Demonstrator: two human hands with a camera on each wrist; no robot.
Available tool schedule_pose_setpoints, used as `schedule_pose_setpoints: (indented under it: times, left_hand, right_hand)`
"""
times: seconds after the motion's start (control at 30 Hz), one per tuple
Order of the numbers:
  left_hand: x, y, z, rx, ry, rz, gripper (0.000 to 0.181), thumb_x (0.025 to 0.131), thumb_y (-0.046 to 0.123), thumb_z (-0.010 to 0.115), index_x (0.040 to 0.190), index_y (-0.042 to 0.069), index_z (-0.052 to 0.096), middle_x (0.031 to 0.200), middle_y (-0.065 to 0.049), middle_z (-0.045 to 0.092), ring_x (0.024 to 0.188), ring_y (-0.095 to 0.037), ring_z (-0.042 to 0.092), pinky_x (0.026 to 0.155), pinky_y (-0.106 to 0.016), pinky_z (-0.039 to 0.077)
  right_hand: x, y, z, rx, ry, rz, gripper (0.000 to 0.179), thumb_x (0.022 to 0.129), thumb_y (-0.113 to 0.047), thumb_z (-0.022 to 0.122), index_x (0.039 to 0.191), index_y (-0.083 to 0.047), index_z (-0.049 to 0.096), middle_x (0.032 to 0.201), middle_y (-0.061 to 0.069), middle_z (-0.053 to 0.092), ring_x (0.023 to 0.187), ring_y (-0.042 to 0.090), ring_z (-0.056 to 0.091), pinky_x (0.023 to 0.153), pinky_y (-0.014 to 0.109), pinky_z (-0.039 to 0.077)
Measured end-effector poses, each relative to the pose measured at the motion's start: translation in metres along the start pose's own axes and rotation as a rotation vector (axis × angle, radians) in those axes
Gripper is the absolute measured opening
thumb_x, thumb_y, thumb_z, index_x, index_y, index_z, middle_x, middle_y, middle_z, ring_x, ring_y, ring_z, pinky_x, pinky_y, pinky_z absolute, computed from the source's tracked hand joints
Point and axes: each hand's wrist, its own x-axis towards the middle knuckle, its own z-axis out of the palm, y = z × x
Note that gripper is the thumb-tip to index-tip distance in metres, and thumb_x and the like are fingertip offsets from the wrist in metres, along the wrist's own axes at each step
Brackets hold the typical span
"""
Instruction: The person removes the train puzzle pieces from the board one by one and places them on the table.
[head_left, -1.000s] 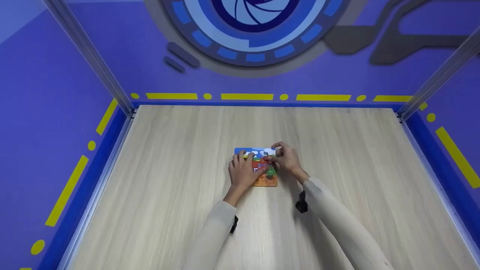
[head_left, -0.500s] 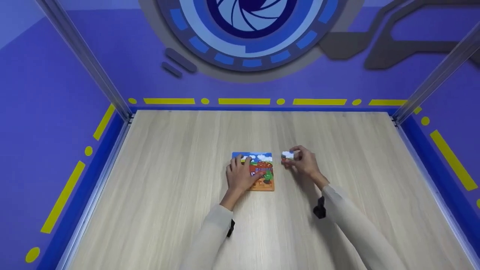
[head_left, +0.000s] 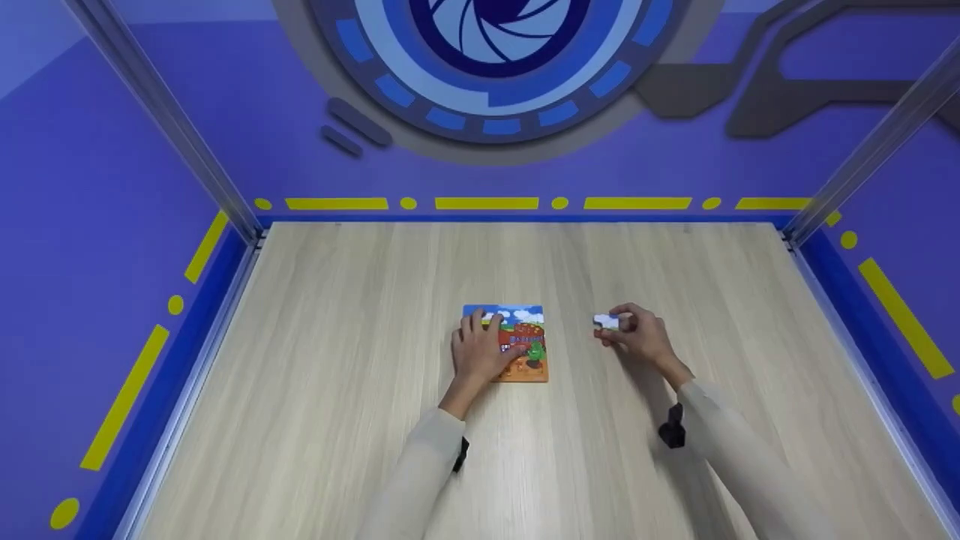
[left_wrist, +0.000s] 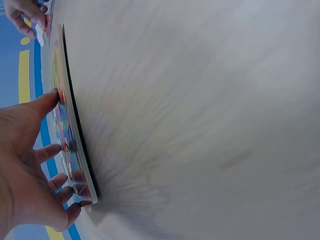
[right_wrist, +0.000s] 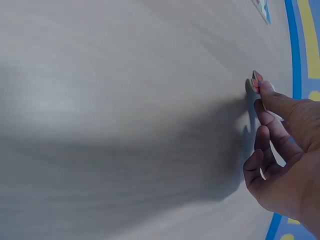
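A jigsaw puzzle (head_left: 535, 372) with a bright farm-like picture of blue sky, red building and green tree lies flat on the wooden table. My left hand (head_left: 477, 354) rests on its left part with fingers spread, hiding much of the picture. In the left wrist view, the fingertips press on the puzzle board (left_wrist: 75, 135), seen nearly edge-on. To the right of the board, my right hand (head_left: 646, 339) pinches a small puzzle piece (head_left: 606, 322) with white cloud and some red. The right wrist view shows the piece (right_wrist: 256, 82) between thumb and finger, close over the table.
The pale wooden table (head_left: 360, 300) is enclosed by a blue back wall (head_left: 487, 169) and side walls with yellow markings. Metal rails (head_left: 180, 142) run up the corners. A puzzle corner (right_wrist: 263, 10) shows at the top of the right wrist view.
My right hand has moved from the puzzle's upper right edge out to the right, carrying the puzzle piece. My left hand has stayed on the puzzle. The head view has shifted slightly.
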Motion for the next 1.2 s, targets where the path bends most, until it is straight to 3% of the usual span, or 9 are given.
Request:
schedule_pose_setpoints:
  times: [0.17,0.4,0.9,1.2]
  left_hand:
    - [0.000,-0.001,-0.001,0.001,-0.013,-0.009,0.076,0.087,0.066,0.067,0.144,0.016,0.055,0.150,-0.017,0.044,0.136,-0.034,0.041,0.106,-0.055,0.039]
    - [0.002,-0.002,0.002,-0.009,-0.028,-0.025,0.078,0.086,0.068,0.067,0.145,0.018,0.053,0.152,-0.017,0.042,0.137,-0.034,0.040,0.108,-0.054,0.038]
    - [0.004,-0.002,0.004,0.005,-0.021,-0.021,0.078,0.086,0.068,0.066,0.145,0.018,0.053,0.153,-0.015,0.042,0.137,-0.034,0.040,0.107,-0.054,0.039]
    - [0.003,-0.004,0.001,-0.003,-0.043,-0.039,0.079,0.086,0.068,0.067,0.147,0.018,0.053,0.154,-0.016,0.041,0.138,-0.035,0.039,0.109,-0.055,0.037]
  right_hand:
    - [-0.005,0.007,-0.010,-0.076,-0.005,-0.008,0.039,0.089,-0.005,0.077,0.124,0.008,0.063,0.085,0.019,0.076,0.074,0.019,0.072,0.070,0.017,0.044]
    - [-0.011,0.015,-0.025,-0.152,-0.010,0.017,0.044,0.089,-0.011,0.079,0.126,0.006,0.064,0.088,0.019,0.071,0.071,0.014,0.053,0.062,0.023,0.041]
    - [-0.023,0.028,-0.054,-0.197,-0.060,0.076,0.050,0.093,-0.013,0.074,0.136,0.009,0.058,0.095,0.023,0.073,0.074,0.016,0.057,0.063,0.024,0.042]
    - [-0.026,0.034,-0.057,-0.165,-0.104,0.090,0.047,0.097,-0.003,0.066,0.139,0.013,0.052,0.105,0.032,0.071,0.089,0.032,0.073,0.068,0.026,0.045]
